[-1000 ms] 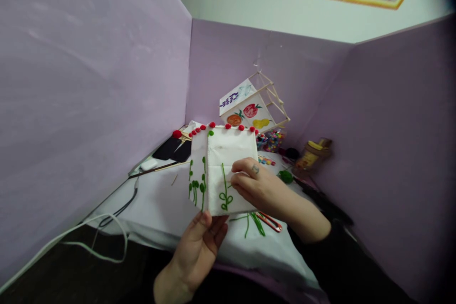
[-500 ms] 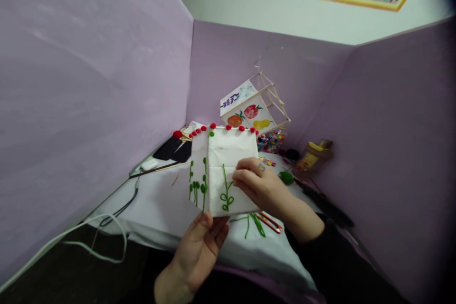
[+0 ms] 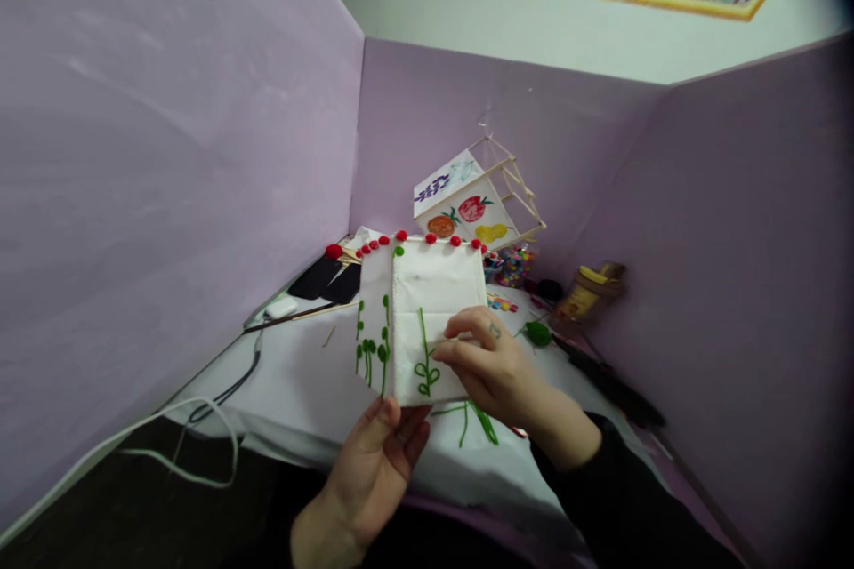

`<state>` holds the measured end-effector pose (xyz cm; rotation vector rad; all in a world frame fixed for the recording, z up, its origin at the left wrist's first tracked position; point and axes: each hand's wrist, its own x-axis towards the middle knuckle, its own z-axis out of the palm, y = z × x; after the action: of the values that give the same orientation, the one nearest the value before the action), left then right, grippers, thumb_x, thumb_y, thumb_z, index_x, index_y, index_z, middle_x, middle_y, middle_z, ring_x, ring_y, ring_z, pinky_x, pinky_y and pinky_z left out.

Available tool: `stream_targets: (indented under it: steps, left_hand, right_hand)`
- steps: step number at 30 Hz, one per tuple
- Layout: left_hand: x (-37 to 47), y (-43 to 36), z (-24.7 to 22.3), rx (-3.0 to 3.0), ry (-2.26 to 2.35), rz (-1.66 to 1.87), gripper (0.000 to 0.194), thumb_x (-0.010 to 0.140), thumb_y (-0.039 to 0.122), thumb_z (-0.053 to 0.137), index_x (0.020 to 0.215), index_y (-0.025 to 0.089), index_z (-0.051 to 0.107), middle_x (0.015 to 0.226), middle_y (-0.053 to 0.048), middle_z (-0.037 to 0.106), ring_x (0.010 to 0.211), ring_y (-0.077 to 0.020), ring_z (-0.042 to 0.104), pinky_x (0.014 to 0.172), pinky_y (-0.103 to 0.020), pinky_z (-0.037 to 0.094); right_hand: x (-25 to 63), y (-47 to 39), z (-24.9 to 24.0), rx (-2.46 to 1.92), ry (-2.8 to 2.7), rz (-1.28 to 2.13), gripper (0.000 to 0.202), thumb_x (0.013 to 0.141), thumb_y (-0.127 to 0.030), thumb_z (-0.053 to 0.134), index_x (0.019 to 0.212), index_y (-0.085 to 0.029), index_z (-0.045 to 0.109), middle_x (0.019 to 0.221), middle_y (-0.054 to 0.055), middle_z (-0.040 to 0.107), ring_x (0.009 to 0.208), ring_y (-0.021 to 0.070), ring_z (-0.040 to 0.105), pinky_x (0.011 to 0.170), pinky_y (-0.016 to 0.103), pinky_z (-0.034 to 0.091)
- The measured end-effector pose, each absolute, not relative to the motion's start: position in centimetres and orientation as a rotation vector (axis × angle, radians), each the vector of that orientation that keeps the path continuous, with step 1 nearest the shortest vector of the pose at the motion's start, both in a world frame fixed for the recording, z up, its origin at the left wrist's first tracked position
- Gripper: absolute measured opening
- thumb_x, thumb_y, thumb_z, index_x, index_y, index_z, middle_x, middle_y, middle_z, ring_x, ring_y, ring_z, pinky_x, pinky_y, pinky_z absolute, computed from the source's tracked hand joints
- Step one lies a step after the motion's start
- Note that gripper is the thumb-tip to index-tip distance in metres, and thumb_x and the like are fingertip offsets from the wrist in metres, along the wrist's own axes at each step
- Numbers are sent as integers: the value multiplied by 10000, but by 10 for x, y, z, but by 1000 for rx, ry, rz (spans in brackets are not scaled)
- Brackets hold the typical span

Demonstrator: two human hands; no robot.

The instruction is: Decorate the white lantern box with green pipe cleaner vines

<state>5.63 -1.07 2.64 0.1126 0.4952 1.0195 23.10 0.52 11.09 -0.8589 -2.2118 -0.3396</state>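
A white box (image 3: 440,276) decorated with green plant shapes is held up in front of the body, directly above the left hand (image 3: 383,453), its front face taller than wide and close to upright. That hand grips its lower edge near the corner, thumb in front and fingers underneath. On the front face a green stem (image 3: 425,342) runs lengthwise up and down, its top leaning slightly left, with looped leaves at its foot. It lies just left of the right hand's (image 3: 500,364) fingertips, and a short side shoot points toward them; the right hand is the nearer one to it, the left being below. The right thumb and forefinger are bent close together against or just off the face; whether they pinch the shoot cannot be told. Red pompoms (image 3: 431,238) line the box's top edge, above both hands. On the table under the right hand lie green strands (image 3: 485,427); beyond its knuckles, to the right, is a green bundle (image 3: 537,334). Farther off, past the box, a stick frame (image 3: 467,200) with painted fruit panels tilts above a container of coloured beads (image 3: 515,265).
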Motion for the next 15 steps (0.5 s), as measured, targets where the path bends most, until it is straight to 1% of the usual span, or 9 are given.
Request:
stream_targets:
  steps: [6,15]
  left_hand:
    - [57,-10,27,105,498,1025,84,731,104,702,803,141,680,821,-76,741,796,-187,692,699,-276,554]
    - [57,-13,26,104,484,1020,89,708,106,725,774,144,680,812,-78,745,790,-191,693,689,-280,556]
  right_hand:
    - [230,6,113,-879,-2244,-330,243,829,-43,452,920,-194,620,920,68,518,862,179,477,737,333,486]
    - [230,7,114,-866,-2249,-343,251,827,-29,450,898,-194,625,914,71,522,863,185,476,739,337,484]
